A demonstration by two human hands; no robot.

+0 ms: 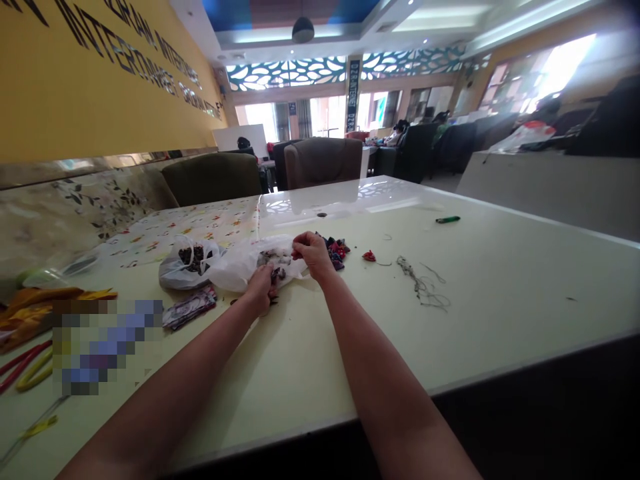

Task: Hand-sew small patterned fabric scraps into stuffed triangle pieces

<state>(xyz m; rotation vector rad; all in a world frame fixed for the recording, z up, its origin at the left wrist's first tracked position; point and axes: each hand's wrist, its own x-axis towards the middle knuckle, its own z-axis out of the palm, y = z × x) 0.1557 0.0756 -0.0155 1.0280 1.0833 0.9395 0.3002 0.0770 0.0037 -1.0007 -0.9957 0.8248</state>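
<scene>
My left hand is closed on a small dark patterned piece of cloth, just in front of an open white plastic bag. White fluffy stuffing shows in the bag's mouth. My right hand is over the bag's right side with thumb and fingertips pinched together; a bit of dark red shows at them, too small to name. Right behind that hand lies a pile of small dark and red cloth pieces. A small red cloth piece sits apart to its right.
Left of my hands are a second plastic bag with dark bits inside, folded printed cloth, orange cloth and red and yellow handles. Rightward lie tangled threads and a green cutter-like tool. Chairs stand beyond the table.
</scene>
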